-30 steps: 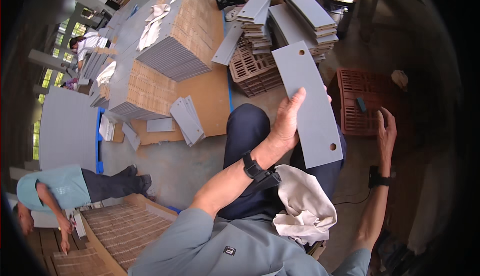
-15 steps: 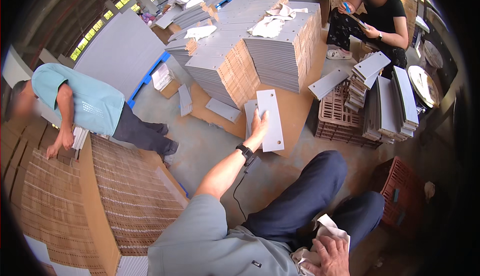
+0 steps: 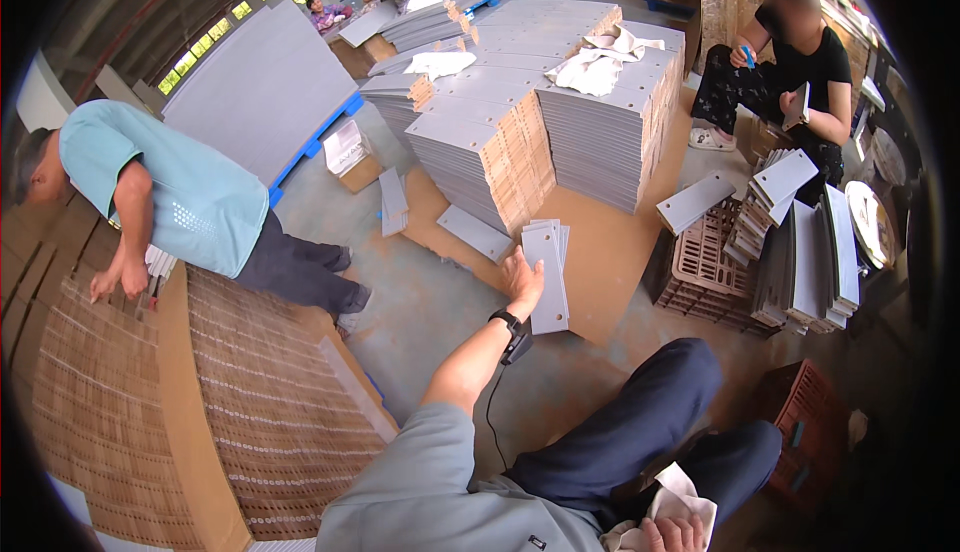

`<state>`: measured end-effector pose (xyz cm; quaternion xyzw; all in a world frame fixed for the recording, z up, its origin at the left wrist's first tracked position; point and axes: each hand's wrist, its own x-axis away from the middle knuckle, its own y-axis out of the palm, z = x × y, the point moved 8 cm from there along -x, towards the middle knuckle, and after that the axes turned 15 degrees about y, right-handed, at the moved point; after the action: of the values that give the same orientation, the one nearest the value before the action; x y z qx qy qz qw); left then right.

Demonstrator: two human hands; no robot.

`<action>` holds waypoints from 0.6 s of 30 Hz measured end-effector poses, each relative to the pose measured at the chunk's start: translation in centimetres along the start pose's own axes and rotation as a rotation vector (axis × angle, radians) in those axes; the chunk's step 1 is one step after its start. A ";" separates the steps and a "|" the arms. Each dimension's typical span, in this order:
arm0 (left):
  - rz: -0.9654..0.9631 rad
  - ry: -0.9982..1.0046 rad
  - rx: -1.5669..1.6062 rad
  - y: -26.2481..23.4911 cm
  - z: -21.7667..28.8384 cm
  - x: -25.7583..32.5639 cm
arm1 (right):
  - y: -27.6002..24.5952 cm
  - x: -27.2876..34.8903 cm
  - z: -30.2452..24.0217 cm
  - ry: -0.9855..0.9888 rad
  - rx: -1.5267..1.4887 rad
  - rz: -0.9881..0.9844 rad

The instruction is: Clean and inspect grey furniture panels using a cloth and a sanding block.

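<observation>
Two hands show, nearest first: the right hand [image 3: 672,533] at the lower edge lies closed on a crumpled white cloth [image 3: 678,489] over the lap; the left hand [image 3: 522,279], arm outstretched, grips a flat grey rectangular panel [image 3: 548,274] at its edge, above a brown cardboard sheet [image 3: 600,252]; beyond stand tall stacks of grey panels [image 3: 560,112].

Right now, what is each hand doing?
Left hand: holding a grey panel on the small stack.
Right hand: resting on a white cloth; grip cannot be told.
</observation>
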<state>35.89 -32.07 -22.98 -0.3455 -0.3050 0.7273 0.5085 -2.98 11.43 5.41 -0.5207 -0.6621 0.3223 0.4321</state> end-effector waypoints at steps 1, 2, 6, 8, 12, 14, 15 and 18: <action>-0.007 0.005 0.013 -0.2 1.8 0.0 | 0.6 0.9 0.5 0.012 0.009 0.005; 0.008 0.141 0.103 -0.6 4.5 -0.3 | 1.8 2.0 1.7 -0.002 0.052 0.030; -0.101 0.351 0.511 -0.1 14.9 1.1 | 1.3 1.5 1.6 -0.017 -0.027 0.201; -0.167 0.448 0.681 0.7 21.7 2.8 | 1.2 2.1 5.0 0.308 -0.363 0.162; -0.269 0.749 1.007 1.3 37.5 8.1 | -2.6 2.3 10.5 0.405 -0.972 0.449; -0.417 0.736 1.059 0.7 42.3 9.4 | -5.6 0.9 12.5 0.438 -0.891 0.631; -0.438 0.732 1.067 1.1 42.7 8.7 | -7.6 -2.6 11.7 0.407 -0.976 0.675; -0.537 0.628 1.084 3.3 46.4 8.3 | -10.1 -8.6 14.5 0.488 -0.708 0.501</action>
<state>-5.62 -29.41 -0.45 -0.1488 0.1895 0.4910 0.8372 -19.57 0.88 6.15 -0.8388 -0.4651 0.0404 0.2802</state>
